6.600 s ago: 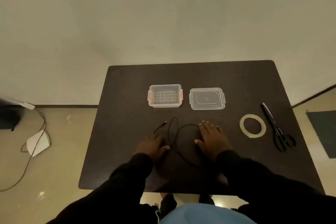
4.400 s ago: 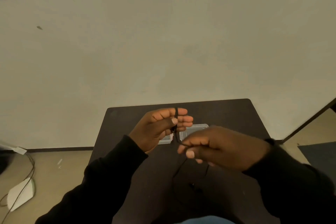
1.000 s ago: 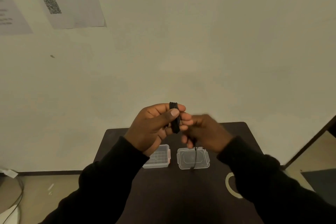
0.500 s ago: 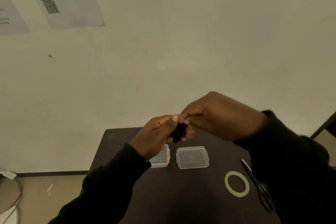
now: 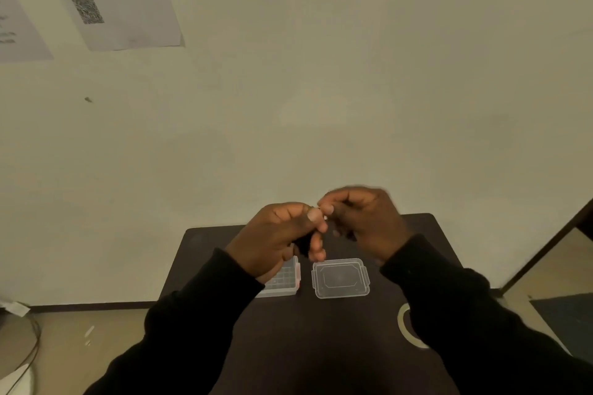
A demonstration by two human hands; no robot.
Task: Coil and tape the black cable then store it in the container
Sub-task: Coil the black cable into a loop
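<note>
Since half a second ago the right hand (image 5: 365, 221) has dropped beside the left hand (image 5: 276, 240), both raised above the counter (image 5: 337, 330). Left fingers grip the coiled black cable (image 5: 302, 243); whether the right fingertips pinch its loose end is too blurred to tell. Light and springy, the coil probably wants pinching across all loops before taping, then goes in the open container (image 5: 284, 285).

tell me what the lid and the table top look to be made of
Lid: clear, slightly frosted plastic by the look; the dark table shows through it and its rim is moulded. Table: dark, matte, smooth top, perhaps laminate or painted wood; the picture cannot settle which.
</note>
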